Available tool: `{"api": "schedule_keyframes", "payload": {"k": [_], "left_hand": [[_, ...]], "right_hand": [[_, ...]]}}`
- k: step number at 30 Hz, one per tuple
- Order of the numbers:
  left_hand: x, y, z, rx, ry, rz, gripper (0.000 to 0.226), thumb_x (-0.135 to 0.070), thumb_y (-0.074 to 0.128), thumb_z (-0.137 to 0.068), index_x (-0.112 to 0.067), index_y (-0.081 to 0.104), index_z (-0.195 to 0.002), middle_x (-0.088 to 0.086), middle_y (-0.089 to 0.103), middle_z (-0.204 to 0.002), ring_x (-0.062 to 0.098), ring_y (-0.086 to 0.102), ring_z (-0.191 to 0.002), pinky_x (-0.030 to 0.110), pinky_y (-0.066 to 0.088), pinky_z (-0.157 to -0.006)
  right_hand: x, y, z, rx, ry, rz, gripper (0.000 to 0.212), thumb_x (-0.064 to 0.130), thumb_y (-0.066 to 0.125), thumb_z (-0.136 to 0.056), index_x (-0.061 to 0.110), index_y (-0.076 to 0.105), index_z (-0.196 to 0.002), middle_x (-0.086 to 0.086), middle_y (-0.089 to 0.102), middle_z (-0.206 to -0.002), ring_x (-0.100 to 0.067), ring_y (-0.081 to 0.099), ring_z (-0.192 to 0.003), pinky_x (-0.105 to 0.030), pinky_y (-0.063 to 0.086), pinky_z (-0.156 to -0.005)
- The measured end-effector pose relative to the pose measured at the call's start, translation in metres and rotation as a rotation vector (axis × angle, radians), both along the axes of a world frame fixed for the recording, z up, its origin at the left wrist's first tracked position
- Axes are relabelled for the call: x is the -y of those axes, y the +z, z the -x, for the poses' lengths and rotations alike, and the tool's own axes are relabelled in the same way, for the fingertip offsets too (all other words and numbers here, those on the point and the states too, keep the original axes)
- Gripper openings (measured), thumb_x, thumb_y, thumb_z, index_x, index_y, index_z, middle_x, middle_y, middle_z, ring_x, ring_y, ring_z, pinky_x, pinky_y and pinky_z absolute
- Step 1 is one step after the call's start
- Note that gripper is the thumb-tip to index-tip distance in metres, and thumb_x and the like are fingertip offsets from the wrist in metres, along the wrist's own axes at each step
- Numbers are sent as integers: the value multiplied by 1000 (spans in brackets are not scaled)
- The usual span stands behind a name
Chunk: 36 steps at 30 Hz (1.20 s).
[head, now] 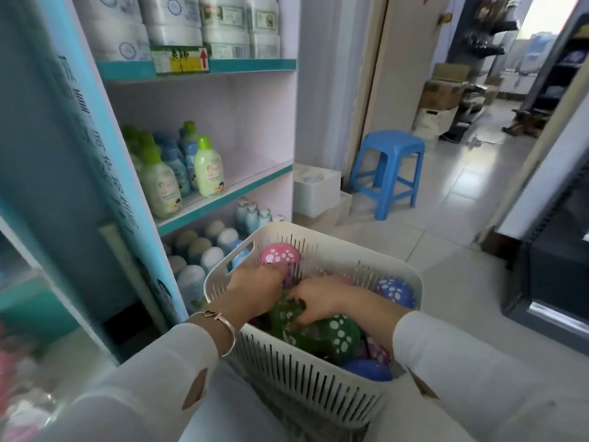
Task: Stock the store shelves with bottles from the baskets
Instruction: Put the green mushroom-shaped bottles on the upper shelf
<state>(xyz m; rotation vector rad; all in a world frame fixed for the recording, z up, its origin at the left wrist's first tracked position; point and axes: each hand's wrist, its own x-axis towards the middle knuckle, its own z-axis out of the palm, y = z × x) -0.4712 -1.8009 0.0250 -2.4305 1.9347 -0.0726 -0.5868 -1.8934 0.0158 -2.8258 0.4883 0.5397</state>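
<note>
Slotted cream basket [306, 371] low at 6 o'clock in view, beside the shelf unit, loaded with spotted bottles. Inside: pink-capped bottle [280, 255] at 11 o'clock by the far wall, blue-capped bottle [395, 291] at 2 o'clock, green bottle [334, 336] lying across the middle, pink spotted piece [377, 350] and plain blue cap [366, 370] at 5 o'clock near the front wall. More beneath, too dark to sort.

Both hands down in the basket. Right hand [318, 301] curled round the neck end of the green bottle. Left hand [255, 282] knuckles up, touching just below the pink cap, fingertips hidden, grip not readable. Thin bracelet [220, 323] on the left wrist, pale sleeves on both arms.

Out at 10 o'clock from the basket: middle shelf [255, 178] stocked only at its left end with green-capped bottles [208, 167] and blue bottles [173, 161], upright in rows. Lower shelf, 9 o'clock: round-capped bottles [204, 250] packed close, taller pale ones [251, 215] behind. Top shelf, 12 o'clock: stacked white tubs [223, 23], price tag [180, 60] on its edge.

At 1 o'clock on the tiled floor: white boxes [315, 189], then blue stool [389, 170]. Farther at 2 o'clock, cardboard boxes [443, 90], blurred.
</note>
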Motion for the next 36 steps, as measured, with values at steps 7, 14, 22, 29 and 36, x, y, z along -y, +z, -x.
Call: {"api": "schedule_keyframes", "payload": {"k": [7, 14, 22, 29, 36], "left_hand": [[-1, -8, 2, -213, -94, -165, 28, -20, 42, -94, -21, 49, -121, 6, 62, -116, 25, 59, -105, 37, 48, -93], [-2, 8, 3, -507, -112, -223, 37, -25, 57, -89, -21, 53, -125, -2, 60, -120, 13, 55, -110, 19, 38, -89], [7, 27, -2, -435, 41, -62, 53, -26, 76, -73, -17, 55, -120, 1, 63, -113, 18, 57, -106, 28, 45, -91], [-1, 70, -23, -415, 205, 177, 38, -28, 72, -78, -11, 55, -108, 5, 62, -106, 22, 59, -100, 31, 46, -85], [-22, 99, -49, -807, 446, 547, 42, -24, 74, -77, -5, 54, -109, 10, 61, -101, 26, 60, -94, 37, 54, -81]], "right_hand": [[-2, 2, -4, -80, 4, -21, 58, 46, 72, -76, 12, 55, -118, -4, 63, -104, -18, 56, -84, -27, 44, -68], [7, 24, 0, 46, -27, -51, 49, 39, 78, -72, 9, 62, -108, -5, 66, -97, -21, 62, -87, -32, 52, -76], [16, 51, 1, 336, -81, -126, 50, 33, 78, -74, 18, 61, -118, 4, 63, -105, -9, 54, -93, -20, 37, -76], [29, 56, -1, 783, -547, -518, 43, 44, 43, -97, 17, 50, -131, -4, 53, -132, -17, 50, -119, -31, 41, -100], [10, 81, -35, 910, -921, -1052, 44, 49, 31, -99, 17, 47, -126, -12, 63, -114, -27, 62, -97, -42, 51, -93]]}}
